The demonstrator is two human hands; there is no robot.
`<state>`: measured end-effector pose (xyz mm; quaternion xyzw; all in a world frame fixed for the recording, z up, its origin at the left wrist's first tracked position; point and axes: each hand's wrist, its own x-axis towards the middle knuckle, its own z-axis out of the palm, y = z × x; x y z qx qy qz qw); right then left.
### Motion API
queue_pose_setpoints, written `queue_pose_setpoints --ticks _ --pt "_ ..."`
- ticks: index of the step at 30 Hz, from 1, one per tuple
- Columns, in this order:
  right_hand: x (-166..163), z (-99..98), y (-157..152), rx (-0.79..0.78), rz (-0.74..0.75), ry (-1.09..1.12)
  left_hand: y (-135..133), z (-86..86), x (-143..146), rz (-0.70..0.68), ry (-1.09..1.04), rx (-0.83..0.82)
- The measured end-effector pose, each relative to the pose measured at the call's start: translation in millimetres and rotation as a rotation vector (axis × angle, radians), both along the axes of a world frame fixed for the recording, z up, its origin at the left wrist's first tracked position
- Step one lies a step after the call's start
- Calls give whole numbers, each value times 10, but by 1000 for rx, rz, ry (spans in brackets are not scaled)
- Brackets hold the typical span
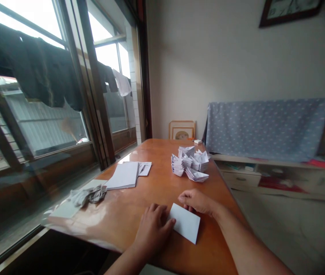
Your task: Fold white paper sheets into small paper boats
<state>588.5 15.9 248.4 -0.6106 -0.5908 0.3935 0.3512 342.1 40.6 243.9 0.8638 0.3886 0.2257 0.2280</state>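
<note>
A folded white sheet of paper (186, 224) lies at a slant on the near part of the brown table. My left hand (154, 228) rests at its left side, fingers spread over the tabletop and the thumb on the sheet's left edge. Beside the sheet's upper edge is my right hand (198, 202), its fingers curled together; I see nothing held in them. Farther back sits a cluster of folded white paper boats (189, 164), several of them nested in one another. A stack of white paper (124, 175) lies to the left, partly over a printed sheet (145, 169).
A crumpled grey cloth (88, 195) lies on the left of the glossy table (156, 152), near tall windows (102, 76). A small white box (197, 141) sits at the far edge. To the right stands a low cabinet (241, 178) below a blue patterned cover (265, 130).
</note>
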Motion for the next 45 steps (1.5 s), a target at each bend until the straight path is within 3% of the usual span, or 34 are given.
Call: queue_pose_setpoints --ticks 7,11,16,19,21,27,33,40,45 --pt "-20 -19 17 24 -30 30 133 -72 224 -5 -25 -7" --pt "-23 -3 39 58 -69 53 283 -119 369 -172 -200 -298" --pt "-15 52 60 115 -139 58 503 230 518 -437 -441 -730" --pt "6 62 73 149 -181 8 680 433 560 -513 -401 -777" --pt "25 54 82 170 -213 -43 799 466 575 -571 -438 -799" --pt "72 -18 110 174 -299 -135 945 371 539 -571 -445 -808" --pt "51 -94 134 44 -263 -32 980 505 401 -485 -345 -632" --pt "29 -160 131 33 -282 -78 1112 500 351 -559 -135 -558" --pt "50 -228 110 32 -278 -122 1194 447 342 -637 -5 -255"
